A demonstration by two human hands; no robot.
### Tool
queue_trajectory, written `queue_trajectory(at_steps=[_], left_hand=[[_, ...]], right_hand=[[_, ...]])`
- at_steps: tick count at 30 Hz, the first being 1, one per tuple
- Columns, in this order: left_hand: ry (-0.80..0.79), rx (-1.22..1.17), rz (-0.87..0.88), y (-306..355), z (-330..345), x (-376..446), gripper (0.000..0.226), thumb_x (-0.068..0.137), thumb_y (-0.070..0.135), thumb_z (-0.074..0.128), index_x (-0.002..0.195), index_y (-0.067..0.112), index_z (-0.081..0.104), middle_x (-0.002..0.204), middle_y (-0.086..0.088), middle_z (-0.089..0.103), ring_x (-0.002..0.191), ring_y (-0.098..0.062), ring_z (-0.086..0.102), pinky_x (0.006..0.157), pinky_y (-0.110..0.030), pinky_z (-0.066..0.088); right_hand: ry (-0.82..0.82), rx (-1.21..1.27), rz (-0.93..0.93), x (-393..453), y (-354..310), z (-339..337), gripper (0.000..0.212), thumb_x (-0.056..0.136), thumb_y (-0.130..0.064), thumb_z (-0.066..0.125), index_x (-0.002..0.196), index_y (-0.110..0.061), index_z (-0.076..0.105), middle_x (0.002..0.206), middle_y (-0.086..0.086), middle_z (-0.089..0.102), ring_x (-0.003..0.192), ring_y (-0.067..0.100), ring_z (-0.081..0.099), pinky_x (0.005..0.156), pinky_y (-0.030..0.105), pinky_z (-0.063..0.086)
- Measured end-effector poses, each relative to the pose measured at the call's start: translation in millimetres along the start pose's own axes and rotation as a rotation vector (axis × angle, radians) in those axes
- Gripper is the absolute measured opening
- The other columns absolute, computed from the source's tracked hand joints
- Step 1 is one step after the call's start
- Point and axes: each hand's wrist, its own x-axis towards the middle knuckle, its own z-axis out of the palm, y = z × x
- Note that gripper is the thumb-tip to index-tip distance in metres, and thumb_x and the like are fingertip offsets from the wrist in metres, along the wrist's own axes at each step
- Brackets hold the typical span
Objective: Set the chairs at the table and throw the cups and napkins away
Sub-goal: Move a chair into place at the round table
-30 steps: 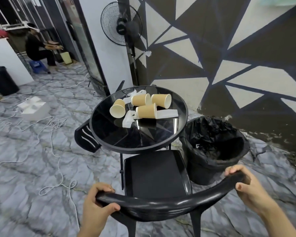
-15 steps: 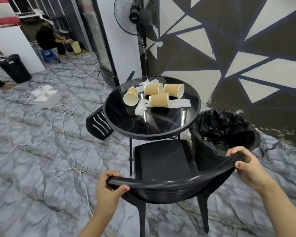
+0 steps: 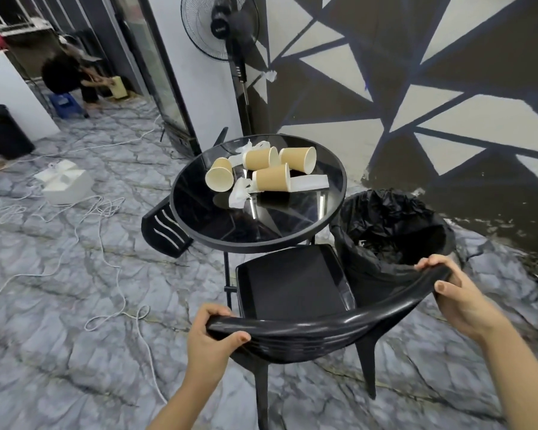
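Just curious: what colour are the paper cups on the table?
Tan outside, cream inside; the paper cups show best in the head view.

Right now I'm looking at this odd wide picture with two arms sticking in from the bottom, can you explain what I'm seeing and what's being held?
The camera sits on a person's head, looking forward and down, so those are their own hands. The left hand and right hand each grip the curved backrest of a black plastic chair facing a round black glass table. On the table lie four tipped paper cups and white napkins. A bin lined with a black bag stands beside it.
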Motion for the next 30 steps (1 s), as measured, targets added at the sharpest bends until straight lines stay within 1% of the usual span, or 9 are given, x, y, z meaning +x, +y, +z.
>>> queue_trajectory(at_steps=[3,9,11,15,19,20,22,26,30], left_hand=[[-0.018,-0.034,-0.016,0.1,0.6,2.1,0.045,0.042,0.026,0.077,0.077,0.012,0.053,0.077,-0.006,0.056,0.065,-0.006,0.057,0.062,-0.015,0.048],[-0.017,-0.071,-0.006,-11.8,-4.6,-4.5,0.035,0.053,0.004,0.075,0.079,0.009,0.052,0.073,0.002,0.06,0.065,-0.008,0.058,0.062,-0.015,0.049],[-0.023,-0.088,-0.009,-15.0,-6.5,-7.3,0.039,0.056,0.001,0.083,0.08,0.011,0.053,0.071,0.006,0.062,0.067,-0.006,0.059,0.064,-0.014,0.05],[-0.017,-0.107,-0.015,-17.3,-7.4,-8.0,0.041,0.055,0.0,0.084,0.08,0.013,0.055,0.081,-0.007,0.058,0.07,-0.006,0.061,0.067,-0.013,0.051],[-0.031,-0.082,-0.037,-12.1,-7.0,-3.9,0.046,0.045,0.024,0.083,0.08,0.013,0.055,0.078,-0.005,0.059,0.069,-0.009,0.061,0.064,-0.015,0.051],[-0.03,-0.083,-0.043,-11.1,-7.0,-3.9,0.046,0.044,0.024,0.082,0.08,0.013,0.055,0.078,-0.005,0.059,0.069,-0.009,0.06,0.063,-0.015,0.051],[-0.027,-0.078,-0.04,-10.3,-7.2,-4.5,0.044,0.049,0.01,0.084,0.081,0.01,0.054,0.079,-0.009,0.058,0.068,-0.008,0.06,0.063,-0.014,0.051],[-0.026,-0.045,-0.012,-10.2,-6.7,-7.0,0.039,0.058,-0.013,0.078,0.082,0.003,0.053,0.081,-0.012,0.055,0.067,-0.004,0.059,0.062,-0.012,0.049],[-0.027,-0.079,-0.017,-8.3,-5.8,-7.6,0.041,0.056,-0.002,0.083,0.083,0.002,0.051,0.08,-0.01,0.054,0.067,-0.005,0.058,0.063,-0.014,0.049]], right_hand=[[-0.039,-0.03,0.043,6.8,-9.1,-1.1,0.048,0.087,0.018,0.029,0.086,-0.022,0.055,0.086,-0.008,0.065,0.087,0.008,0.061,0.073,0.016,0.051],[-0.082,-0.061,0.077,5.8,-12.3,-1.3,0.046,0.087,0.02,0.029,0.085,-0.02,0.052,0.087,-0.004,0.062,0.084,0.009,0.061,0.071,0.016,0.051],[-0.092,-0.054,0.079,3.5,-12.5,-0.7,0.044,0.086,0.019,0.03,0.086,-0.02,0.052,0.09,-0.001,0.059,0.085,0.012,0.058,0.072,0.018,0.05],[-0.108,-0.055,0.084,2.5,-13.2,-0.4,0.04,0.085,0.018,0.033,0.087,-0.018,0.05,0.094,0.003,0.053,0.09,0.018,0.052,0.078,0.022,0.046],[-0.116,-0.062,0.081,4.2,-13.4,0.0,0.044,0.086,0.018,0.032,0.086,-0.021,0.054,0.094,0.003,0.054,0.09,0.019,0.051,0.082,0.03,0.038],[-0.113,-0.061,0.078,4.2,-12.2,-0.6,0.048,0.087,0.018,0.032,0.084,-0.023,0.057,0.094,0.002,0.055,0.09,0.018,0.052,0.083,0.03,0.038],[-0.103,-0.063,0.065,3.8,-9.4,-2.2,0.054,0.088,0.017,0.031,0.082,-0.027,0.062,0.095,0.002,0.055,0.092,0.017,0.052,0.083,0.028,0.039],[-0.09,-0.061,0.051,5.4,-6.6,-2.9,0.054,0.089,0.017,0.029,0.083,-0.027,0.061,0.096,0.001,0.056,0.093,0.014,0.055,0.076,0.018,0.05],[-0.08,-0.056,0.051,5.3,-7.3,-1.7,0.052,0.09,0.018,0.025,0.084,-0.023,0.056,0.095,0.001,0.056,0.091,0.013,0.057,0.074,0.016,0.051]])
